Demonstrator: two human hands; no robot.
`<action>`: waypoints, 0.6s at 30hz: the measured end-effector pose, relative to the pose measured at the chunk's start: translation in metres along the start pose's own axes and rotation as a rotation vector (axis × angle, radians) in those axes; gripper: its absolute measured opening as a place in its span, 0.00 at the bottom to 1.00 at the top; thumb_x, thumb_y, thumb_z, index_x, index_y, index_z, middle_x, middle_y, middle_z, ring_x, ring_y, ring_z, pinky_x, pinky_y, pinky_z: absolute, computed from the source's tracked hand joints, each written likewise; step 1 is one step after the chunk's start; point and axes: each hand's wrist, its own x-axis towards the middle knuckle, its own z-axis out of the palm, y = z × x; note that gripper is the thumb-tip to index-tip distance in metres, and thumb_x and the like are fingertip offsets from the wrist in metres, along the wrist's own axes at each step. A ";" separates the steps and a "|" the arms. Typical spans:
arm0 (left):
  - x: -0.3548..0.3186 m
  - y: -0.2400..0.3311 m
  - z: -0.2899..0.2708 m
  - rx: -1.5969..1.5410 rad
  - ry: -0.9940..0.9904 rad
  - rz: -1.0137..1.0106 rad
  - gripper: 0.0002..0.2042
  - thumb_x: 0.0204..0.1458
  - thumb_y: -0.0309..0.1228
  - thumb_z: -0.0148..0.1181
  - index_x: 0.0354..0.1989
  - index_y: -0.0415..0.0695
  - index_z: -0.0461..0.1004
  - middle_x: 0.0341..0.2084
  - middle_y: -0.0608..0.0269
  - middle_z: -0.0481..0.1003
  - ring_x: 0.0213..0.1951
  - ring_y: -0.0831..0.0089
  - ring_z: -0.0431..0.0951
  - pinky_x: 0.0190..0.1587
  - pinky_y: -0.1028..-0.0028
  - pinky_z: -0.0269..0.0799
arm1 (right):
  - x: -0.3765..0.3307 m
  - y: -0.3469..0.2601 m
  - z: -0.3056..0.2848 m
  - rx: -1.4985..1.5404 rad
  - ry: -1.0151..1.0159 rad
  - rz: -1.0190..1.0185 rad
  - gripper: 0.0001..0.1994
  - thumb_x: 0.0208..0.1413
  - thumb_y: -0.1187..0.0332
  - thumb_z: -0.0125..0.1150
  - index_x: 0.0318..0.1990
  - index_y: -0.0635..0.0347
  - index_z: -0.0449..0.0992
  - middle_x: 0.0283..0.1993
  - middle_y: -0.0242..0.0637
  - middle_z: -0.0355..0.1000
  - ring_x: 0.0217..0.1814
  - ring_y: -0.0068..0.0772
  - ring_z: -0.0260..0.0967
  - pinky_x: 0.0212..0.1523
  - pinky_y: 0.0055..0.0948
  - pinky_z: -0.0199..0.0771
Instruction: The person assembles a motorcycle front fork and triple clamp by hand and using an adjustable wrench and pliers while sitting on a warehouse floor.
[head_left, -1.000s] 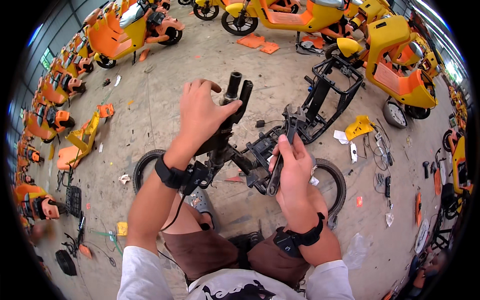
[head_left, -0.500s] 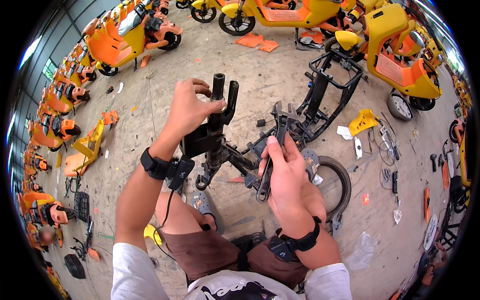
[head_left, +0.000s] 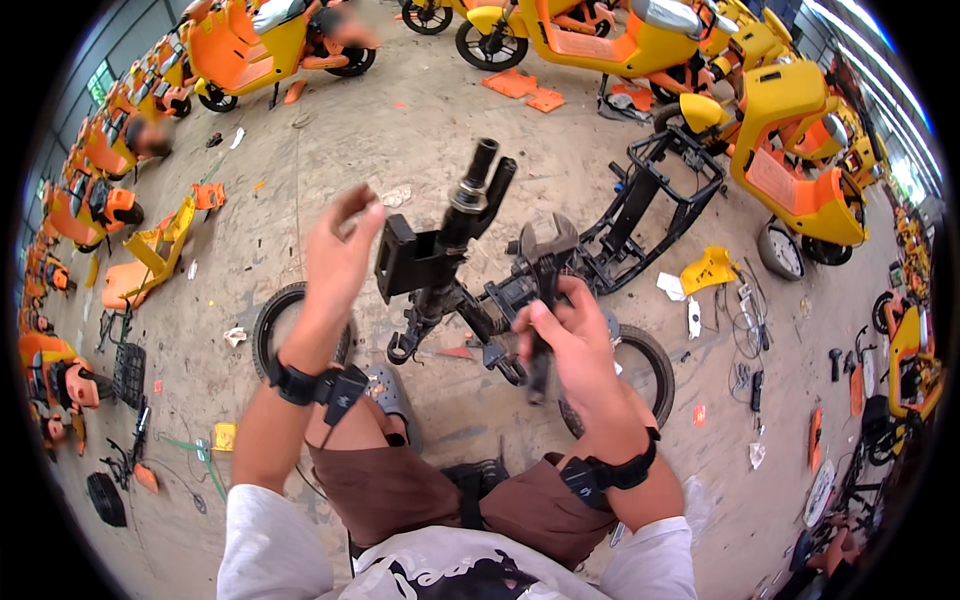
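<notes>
A stripped black scooter frame (head_left: 440,275) with two wheels lies on the concrete in front of me, its steering tube (head_left: 470,195) pointing up. My right hand (head_left: 565,345) is shut on a black adjustable wrench (head_left: 542,275), its jaw raised just right of the steering tube. My left hand (head_left: 338,255) hovers to the left of the tube, fingers loosely curled, holding nothing and off the frame. Both wrists wear black bands.
A second bare black frame (head_left: 655,195) lies behind to the right. Orange and yellow scooters (head_left: 790,160) ring the floor. Yellow panels (head_left: 160,240), loose tools (head_left: 750,375) and small parts are scattered on the concrete on both sides.
My left hand has let go of the top of the steering tube and drawn back to the left. The right hand still holds the wrench, now raised higher beside the tube.
</notes>
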 end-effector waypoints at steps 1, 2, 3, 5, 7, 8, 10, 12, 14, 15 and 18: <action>-0.006 -0.010 0.001 -0.104 0.005 -0.074 0.20 0.56 0.34 0.58 0.54 0.36 0.69 0.46 0.58 0.74 0.49 0.75 0.71 0.55 0.75 0.63 | 0.001 0.000 -0.003 -0.131 0.011 -0.033 0.13 0.59 0.73 0.52 0.50 0.67 0.61 0.32 0.41 0.72 0.22 0.23 0.67 0.21 0.21 0.67; -0.012 -0.017 0.002 -0.152 -0.024 -0.099 0.19 0.56 0.35 0.57 0.53 0.35 0.70 0.46 0.56 0.74 0.48 0.74 0.72 0.53 0.75 0.65 | 0.002 -0.006 -0.007 -0.245 0.018 -0.024 0.13 0.59 0.73 0.53 0.49 0.67 0.63 0.32 0.39 0.72 0.21 0.23 0.66 0.20 0.20 0.66; -0.016 -0.022 0.003 -0.201 -0.055 -0.123 0.19 0.56 0.35 0.57 0.52 0.35 0.71 0.45 0.54 0.75 0.47 0.73 0.73 0.51 0.75 0.67 | 0.004 -0.013 -0.011 -0.359 0.027 -0.017 0.13 0.59 0.72 0.53 0.49 0.66 0.65 0.32 0.38 0.72 0.21 0.22 0.65 0.20 0.19 0.64; -0.024 -0.040 0.014 -0.240 -0.047 -0.077 0.20 0.56 0.37 0.58 0.50 0.34 0.71 0.42 0.55 0.76 0.44 0.73 0.74 0.48 0.74 0.68 | 0.003 -0.039 -0.011 -0.753 0.051 -0.085 0.11 0.57 0.72 0.55 0.47 0.63 0.71 0.33 0.38 0.73 0.21 0.22 0.64 0.21 0.22 0.64; -0.030 -0.054 0.014 -0.266 -0.040 -0.054 0.21 0.55 0.39 0.59 0.50 0.34 0.71 0.42 0.55 0.76 0.43 0.73 0.74 0.47 0.74 0.69 | 0.010 -0.055 -0.012 -1.261 -0.032 -0.548 0.09 0.56 0.73 0.55 0.45 0.60 0.74 0.28 0.39 0.70 0.22 0.24 0.65 0.24 0.28 0.65; -0.034 -0.063 0.014 -0.289 -0.008 -0.007 0.22 0.53 0.41 0.61 0.49 0.34 0.71 0.41 0.54 0.76 0.42 0.72 0.74 0.46 0.73 0.69 | 0.012 -0.068 -0.006 -1.440 -0.062 -0.646 0.09 0.56 0.74 0.55 0.44 0.60 0.75 0.26 0.40 0.68 0.23 0.25 0.65 0.25 0.29 0.66; -0.035 -0.071 0.014 -0.259 -0.023 0.006 0.23 0.52 0.40 0.62 0.48 0.34 0.71 0.40 0.54 0.76 0.42 0.71 0.74 0.46 0.73 0.69 | 0.023 -0.082 -0.006 -1.618 -0.136 -0.829 0.10 0.58 0.73 0.52 0.46 0.61 0.73 0.22 0.36 0.65 0.21 0.24 0.64 0.22 0.29 0.65; -0.038 -0.049 0.010 -0.216 -0.061 0.033 0.24 0.48 0.40 0.65 0.47 0.34 0.72 0.39 0.52 0.76 0.41 0.69 0.75 0.46 0.72 0.69 | 0.030 -0.080 -0.010 -1.160 0.008 -0.260 0.11 0.60 0.70 0.50 0.48 0.62 0.71 0.21 0.33 0.64 0.19 0.23 0.62 0.19 0.26 0.62; -0.036 -0.055 0.006 -0.143 -0.040 0.114 0.24 0.46 0.39 0.67 0.47 0.36 0.72 0.39 0.52 0.75 0.42 0.65 0.75 0.46 0.70 0.69 | 0.041 -0.073 -0.007 -0.717 0.053 0.066 0.16 0.63 0.65 0.47 0.53 0.65 0.66 0.21 0.29 0.63 0.16 0.19 0.57 0.15 0.19 0.57; -0.036 -0.056 0.003 -0.087 -0.028 0.150 0.24 0.46 0.39 0.67 0.47 0.36 0.72 0.39 0.51 0.75 0.42 0.64 0.75 0.47 0.69 0.69 | 0.042 -0.071 -0.001 -0.639 0.085 0.127 0.17 0.63 0.65 0.47 0.55 0.64 0.65 0.21 0.29 0.63 0.16 0.18 0.57 0.15 0.19 0.56; -0.037 -0.057 0.004 -0.138 -0.029 0.160 0.23 0.45 0.38 0.68 0.46 0.36 0.72 0.38 0.51 0.74 0.41 0.62 0.75 0.46 0.69 0.69 | 0.037 -0.069 0.035 -0.579 0.071 0.211 0.24 0.62 0.64 0.49 0.63 0.63 0.58 0.19 0.29 0.62 0.16 0.17 0.56 0.15 0.19 0.56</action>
